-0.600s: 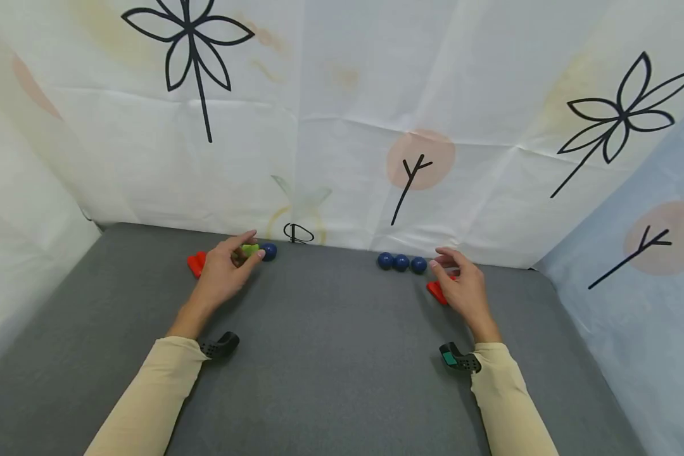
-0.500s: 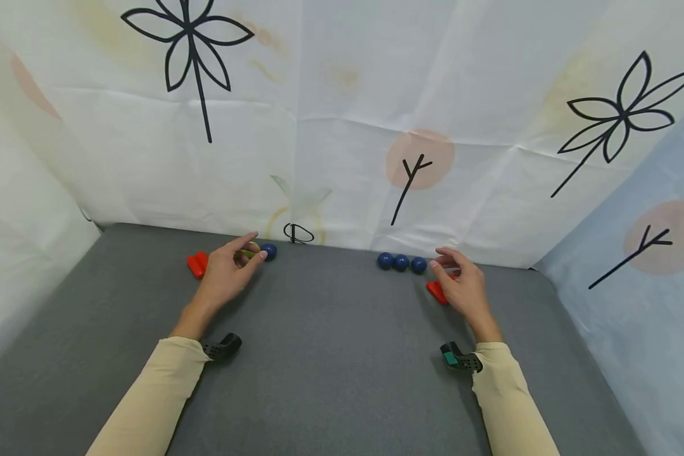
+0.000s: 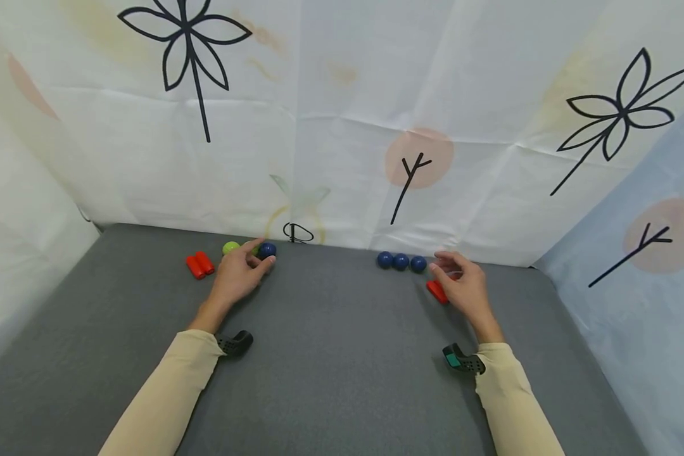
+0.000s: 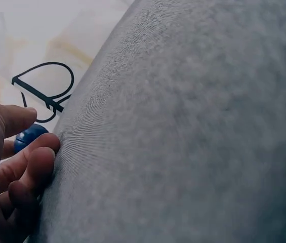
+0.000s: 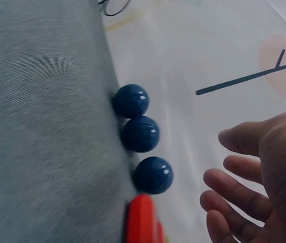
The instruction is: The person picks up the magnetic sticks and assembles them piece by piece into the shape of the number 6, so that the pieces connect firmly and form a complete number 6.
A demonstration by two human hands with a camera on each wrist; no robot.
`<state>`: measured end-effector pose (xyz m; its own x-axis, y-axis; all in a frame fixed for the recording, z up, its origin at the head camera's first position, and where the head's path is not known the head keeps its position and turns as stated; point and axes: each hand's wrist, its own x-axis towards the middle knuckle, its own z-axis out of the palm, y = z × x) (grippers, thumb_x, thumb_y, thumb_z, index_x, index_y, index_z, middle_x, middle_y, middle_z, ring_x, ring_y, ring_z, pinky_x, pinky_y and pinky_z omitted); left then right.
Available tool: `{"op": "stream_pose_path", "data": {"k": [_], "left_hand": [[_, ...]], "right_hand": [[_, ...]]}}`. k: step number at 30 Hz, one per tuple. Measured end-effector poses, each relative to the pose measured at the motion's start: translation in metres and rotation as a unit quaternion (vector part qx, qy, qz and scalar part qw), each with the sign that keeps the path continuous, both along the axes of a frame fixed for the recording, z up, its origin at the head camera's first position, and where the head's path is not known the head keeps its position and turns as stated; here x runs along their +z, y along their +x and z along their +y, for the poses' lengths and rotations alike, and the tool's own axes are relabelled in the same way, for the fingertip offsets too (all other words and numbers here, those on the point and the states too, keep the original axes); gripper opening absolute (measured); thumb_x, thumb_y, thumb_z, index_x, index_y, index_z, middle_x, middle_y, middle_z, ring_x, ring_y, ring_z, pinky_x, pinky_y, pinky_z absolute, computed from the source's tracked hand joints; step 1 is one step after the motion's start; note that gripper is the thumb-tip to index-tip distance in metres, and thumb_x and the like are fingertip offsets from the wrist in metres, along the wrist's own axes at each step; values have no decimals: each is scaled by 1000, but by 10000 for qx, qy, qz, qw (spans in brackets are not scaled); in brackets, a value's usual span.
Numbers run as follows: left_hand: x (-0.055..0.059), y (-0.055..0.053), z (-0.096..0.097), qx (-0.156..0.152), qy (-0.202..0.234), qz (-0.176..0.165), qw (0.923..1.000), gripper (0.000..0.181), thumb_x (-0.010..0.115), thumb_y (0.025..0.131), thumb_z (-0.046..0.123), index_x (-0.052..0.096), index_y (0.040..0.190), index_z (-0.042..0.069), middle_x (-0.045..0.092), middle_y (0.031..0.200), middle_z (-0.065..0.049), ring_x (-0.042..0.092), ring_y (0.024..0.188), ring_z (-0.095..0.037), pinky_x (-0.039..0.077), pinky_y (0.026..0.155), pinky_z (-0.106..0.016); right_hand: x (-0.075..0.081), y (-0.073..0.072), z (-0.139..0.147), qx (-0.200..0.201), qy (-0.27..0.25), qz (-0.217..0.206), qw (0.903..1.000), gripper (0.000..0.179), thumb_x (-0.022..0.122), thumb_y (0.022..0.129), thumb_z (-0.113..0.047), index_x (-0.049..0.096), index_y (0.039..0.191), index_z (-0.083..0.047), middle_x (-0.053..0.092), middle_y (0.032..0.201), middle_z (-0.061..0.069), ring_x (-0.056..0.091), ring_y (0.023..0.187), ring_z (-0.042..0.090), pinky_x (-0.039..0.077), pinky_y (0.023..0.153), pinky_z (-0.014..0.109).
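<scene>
At the back left of the table, my left hand (image 3: 240,277) curls its thumb and fingers round a blue ball (image 3: 266,251). In the left wrist view that blue ball (image 4: 27,135) shows between thumb and fingers. A green ball (image 3: 230,247) lies just left of the hand, with another partly hidden behind the fingers. My right hand (image 3: 466,286) hangs over red rod-like pieces (image 3: 437,292) with its fingers loosely bent and nothing held. Beside it, a row of blue balls (image 3: 401,261) lies along the back edge, seen closer as blue balls (image 5: 140,134) in the right wrist view.
Two red rods (image 3: 200,265) lie left of the green balls. A patterned white cloth (image 3: 348,190) hangs right behind the grey table (image 3: 342,354), and more cloth rises at both sides.
My left hand has moved right, from the green ball to the blue ball, uncovering a green ball and the red rods. The right hand stays where it was.
</scene>
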<state>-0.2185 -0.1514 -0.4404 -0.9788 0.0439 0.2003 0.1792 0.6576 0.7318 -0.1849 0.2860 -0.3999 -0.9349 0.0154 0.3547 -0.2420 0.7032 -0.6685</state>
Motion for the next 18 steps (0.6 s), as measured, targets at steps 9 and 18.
{"op": "stream_pose_path", "data": {"k": [9, 18], "left_hand": [[-2, 0, 3, 145, 72, 94, 9998, 53, 69, 98, 25, 56, 143, 1, 75, 78, -8, 63, 53, -11, 47, 58, -34], [-6, 0, 2, 199, -3, 250, 9995, 46, 71, 97, 24, 61, 138, 3, 74, 78, -8, 61, 57, -14, 44, 56, -34]], "right_hand": [[-19, 18, 10, -300, 184, 8, 9994, 30, 80, 89, -14, 75, 115, 1, 73, 95, 14, 64, 81, 25, 44, 67, 18], [-37, 26, 12, -694, 343, 182, 9968, 29, 87, 82, -14, 79, 106, 0, 66, 86, 13, 56, 72, 21, 41, 65, 29]]}}
